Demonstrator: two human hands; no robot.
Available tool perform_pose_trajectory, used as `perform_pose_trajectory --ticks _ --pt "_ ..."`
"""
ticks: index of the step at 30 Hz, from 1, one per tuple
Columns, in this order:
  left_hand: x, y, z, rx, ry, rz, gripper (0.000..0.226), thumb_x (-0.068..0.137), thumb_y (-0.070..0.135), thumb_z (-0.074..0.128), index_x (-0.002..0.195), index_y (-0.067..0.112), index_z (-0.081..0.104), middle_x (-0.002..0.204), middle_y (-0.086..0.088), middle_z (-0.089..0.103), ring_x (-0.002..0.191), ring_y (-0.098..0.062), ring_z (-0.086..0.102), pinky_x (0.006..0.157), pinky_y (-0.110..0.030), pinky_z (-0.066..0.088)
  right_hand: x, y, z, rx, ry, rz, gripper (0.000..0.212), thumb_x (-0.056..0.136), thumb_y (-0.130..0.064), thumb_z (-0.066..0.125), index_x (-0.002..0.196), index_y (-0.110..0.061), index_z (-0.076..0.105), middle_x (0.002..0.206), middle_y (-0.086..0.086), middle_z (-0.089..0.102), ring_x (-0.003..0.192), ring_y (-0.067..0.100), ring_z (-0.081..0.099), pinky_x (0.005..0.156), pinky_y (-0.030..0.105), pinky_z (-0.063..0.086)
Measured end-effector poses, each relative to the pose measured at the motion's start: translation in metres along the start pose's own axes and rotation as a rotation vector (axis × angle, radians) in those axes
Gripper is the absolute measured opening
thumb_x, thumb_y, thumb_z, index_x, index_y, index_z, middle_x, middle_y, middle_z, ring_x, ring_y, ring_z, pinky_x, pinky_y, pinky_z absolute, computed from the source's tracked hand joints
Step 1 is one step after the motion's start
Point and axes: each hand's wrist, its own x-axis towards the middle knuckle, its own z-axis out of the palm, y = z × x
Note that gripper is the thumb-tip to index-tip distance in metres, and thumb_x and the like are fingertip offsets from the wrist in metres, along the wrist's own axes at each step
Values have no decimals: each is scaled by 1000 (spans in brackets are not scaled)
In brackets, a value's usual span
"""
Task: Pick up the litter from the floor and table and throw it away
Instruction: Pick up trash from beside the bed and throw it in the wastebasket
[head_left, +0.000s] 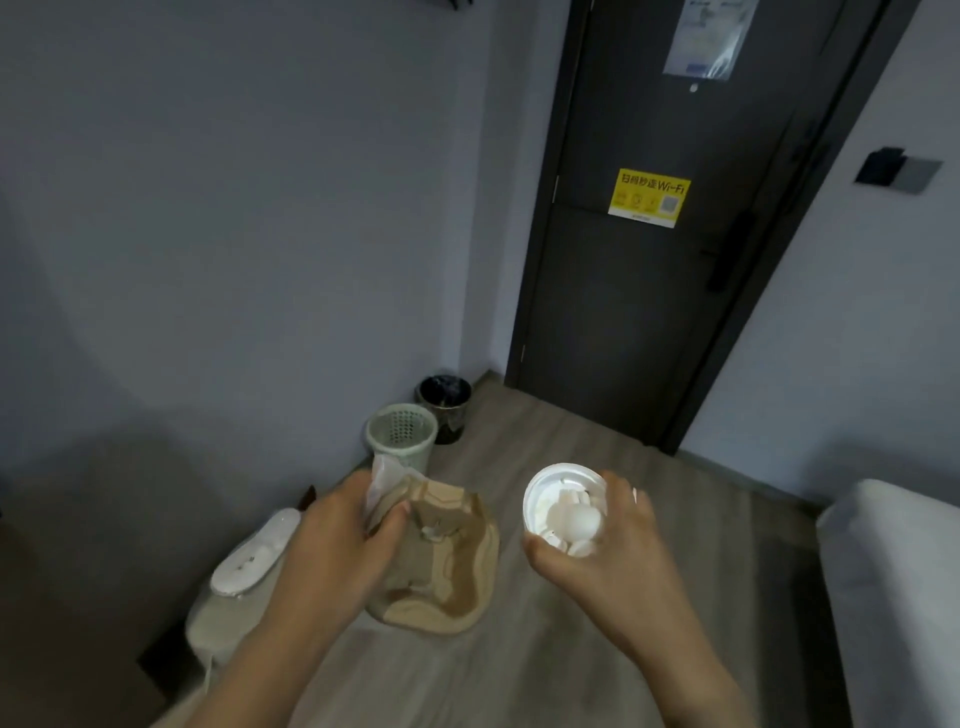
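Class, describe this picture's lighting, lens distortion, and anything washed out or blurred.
Head view: dim, bluish light; the white plastic cup in the right hand is washed out; the wide lens tilts and bows the dark door; the crumpled brown paper bag in the left hand looks soft.

Litter held over the floor (582, 431)
Left hand (332, 540) grips a brown paper bag (447, 577), right hand (618, 556) a white cup (545, 499); green basket (402, 439), black bin (447, 408) ahead.

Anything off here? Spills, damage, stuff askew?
Nothing looks spilled or broken. The only oddities are the litter itself: a crumpled brown paper bag gripped in the left hand, and a white cup stuffed with white wads in the right hand. The green mesh basket and black bin stand upright by the wall.
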Motion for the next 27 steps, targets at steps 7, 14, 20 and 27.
perform_pose_trajectory --ticks 7,14,20,27 --pt "131 21 63 74 46 -77 14 83 26 67 82 17 56 69 2 60 69 -22 59 62 -32 44 157 21 3 -2 -67 -34 64 55 -57 72 109 -39 43 102 -17 40 84 6 56 73 28 53" --pt "232 -1 106 87 39 -143 16 84 24 67 81 24 52 66 10 52 68 -22 54 57 -28 36 280 36 38 -11 -157 -30 63 56 -54 75 106 -35 42 105 -14 40 84 6 54 72 25 51" --pt "346 -37 137 62 36 -136 9 85 24 65 90 18 59 73 4 59 68 -16 55 56 -23 36 390 37 92 -35 -172 -34 64 54 -59 73 107 -35 44 105 -14 42 82 3 54 65 20 45" --pt "496 -82 147 100 32 -184 16 87 28 62 87 14 55 72 -1 57 67 -17 53 51 -17 32 524 19 160 -72 -246 1 78 54 -55 77 119 -34 39 115 -9 41 96 13 53 78 28 44"
